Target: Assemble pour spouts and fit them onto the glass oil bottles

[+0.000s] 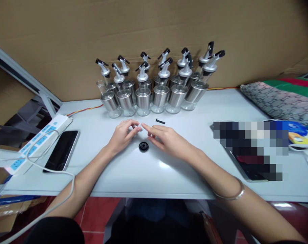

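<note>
Over the table, my left hand (pixel 126 133) is half curled, its thumb and index finger a little apart. My right hand (pixel 164 136) faces it with the index finger stretched out, its tip close to the left fingertips. Whether something tiny lies between these fingertips, I cannot make out. Just below them a round black cap-like part (pixel 144 146) with a raised centre lies on the table. Beyond my right hand is a small black lever (pixel 160 121). Behind, several glass bottles with steel sleeves (pixel 143 100) stand in two rows, most topped by silver pourers (pixel 142 77) with black levers.
On the left of the white table (pixel 118 184) are a power strip (pixel 39 142), a phone (pixel 62 149) and a white cable (pixel 72 189) crossing my left forearm. At right lie a blurred-out device (pixel 245 169), a colourful packet (pixel 297 134) and a patterned cushion (pixel 278 100). Cardboard (pixel 144 27) stands behind.
</note>
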A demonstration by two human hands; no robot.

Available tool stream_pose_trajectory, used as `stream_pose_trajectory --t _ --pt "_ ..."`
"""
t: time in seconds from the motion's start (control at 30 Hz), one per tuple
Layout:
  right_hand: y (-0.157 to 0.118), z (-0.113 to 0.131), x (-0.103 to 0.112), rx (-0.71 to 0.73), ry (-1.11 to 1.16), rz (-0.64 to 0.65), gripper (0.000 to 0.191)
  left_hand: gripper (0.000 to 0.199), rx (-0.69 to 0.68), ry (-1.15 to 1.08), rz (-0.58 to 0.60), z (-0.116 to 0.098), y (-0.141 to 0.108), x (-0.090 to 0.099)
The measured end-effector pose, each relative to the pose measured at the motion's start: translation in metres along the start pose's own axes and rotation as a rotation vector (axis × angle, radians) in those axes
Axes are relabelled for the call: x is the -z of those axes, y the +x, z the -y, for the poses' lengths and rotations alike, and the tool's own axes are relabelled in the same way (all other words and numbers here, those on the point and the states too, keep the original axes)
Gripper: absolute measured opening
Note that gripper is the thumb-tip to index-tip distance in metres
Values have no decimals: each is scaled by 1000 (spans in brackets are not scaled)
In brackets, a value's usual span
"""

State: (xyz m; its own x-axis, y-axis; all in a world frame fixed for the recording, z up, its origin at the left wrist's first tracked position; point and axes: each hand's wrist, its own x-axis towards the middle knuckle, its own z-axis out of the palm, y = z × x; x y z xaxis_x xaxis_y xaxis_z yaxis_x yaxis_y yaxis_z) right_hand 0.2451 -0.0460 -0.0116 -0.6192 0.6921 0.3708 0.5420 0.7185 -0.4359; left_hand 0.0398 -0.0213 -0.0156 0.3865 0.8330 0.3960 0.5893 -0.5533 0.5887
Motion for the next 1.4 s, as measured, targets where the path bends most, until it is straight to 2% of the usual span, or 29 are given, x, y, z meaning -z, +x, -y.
stream_pose_trajectory --t 0.33,0.57,0.93,1.17,1.27,1.4 --pt "0 -1 0 37 -52 -6 42 49 -54 39 -2 1 1 0" --pt "0 0 0 35 -60 -23 42 46 -121 74 -3 1 1 2" --pt "2 1 3 -111 -66 55 47 33 -66 109 66 3 1 1" --pt "2 1 3 -91 -107 110 42 26 -81 240 129 11 0 -1" --pt "1 3 2 -99 -134 126 41 25 -120 239 127 12 0 -1" --pt "2 4 3 -215 -140 117 51 31 -104 165 77 14 1 -2"
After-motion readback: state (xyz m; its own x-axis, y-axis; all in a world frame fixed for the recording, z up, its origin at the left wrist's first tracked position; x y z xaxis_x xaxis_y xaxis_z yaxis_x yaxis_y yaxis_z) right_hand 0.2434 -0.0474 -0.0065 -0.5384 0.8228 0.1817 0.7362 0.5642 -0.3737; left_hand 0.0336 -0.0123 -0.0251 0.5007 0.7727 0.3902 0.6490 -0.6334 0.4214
